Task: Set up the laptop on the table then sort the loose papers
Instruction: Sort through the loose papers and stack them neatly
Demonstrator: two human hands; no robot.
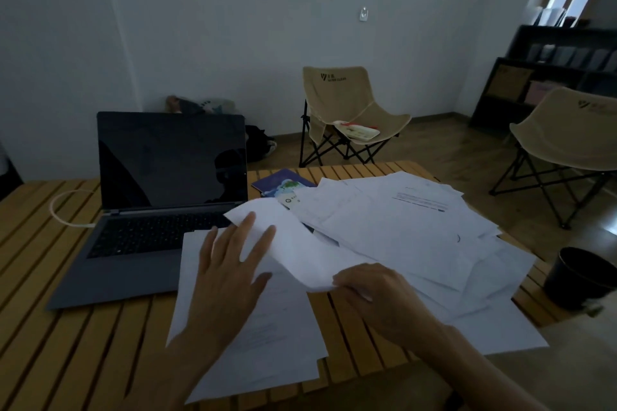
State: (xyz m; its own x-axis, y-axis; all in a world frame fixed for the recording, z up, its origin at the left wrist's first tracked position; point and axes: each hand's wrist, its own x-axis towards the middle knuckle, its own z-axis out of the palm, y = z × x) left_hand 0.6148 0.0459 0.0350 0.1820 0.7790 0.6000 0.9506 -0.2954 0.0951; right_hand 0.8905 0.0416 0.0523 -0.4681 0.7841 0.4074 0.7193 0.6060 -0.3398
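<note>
In the head view, the laptop (160, 197) is seen opened on the slatted wooden table (66, 327), its screen dark, just beyond and to the left of the left hand (230, 264). A white cable (61, 210) is looped on the table further left of it. From this, the setting up of the laptop is judged largely done, though the screen is not lit.

The left hand is laid flat with fingers spread and straight, pressed against a curled sheet (293, 243) that is lifted off the table; nothing is gripped by it. Under its palm and wrist a small stack of sheets (253, 337) is lying. The right hand (377, 294) is closed on the near edge of the same curled sheet, which is pinched between thumb and fingers. Beyond and to the right of the right hand the loose papers (417, 227) are spread in an untidy overlapping heap. Past the left fingertips, a blue booklet (283, 183) is partly buried under the heap. A dark cup (581, 280) is standing well to the right of the right hand.

The sorting is judged to be under way. The sheets are expected to be very light, limp and easily creased, and to slide over one another; each is best taken at a free edge or corner, with the other hand flat to steady it. The cup near the table edge could be knocked if the heap is pushed.
</note>
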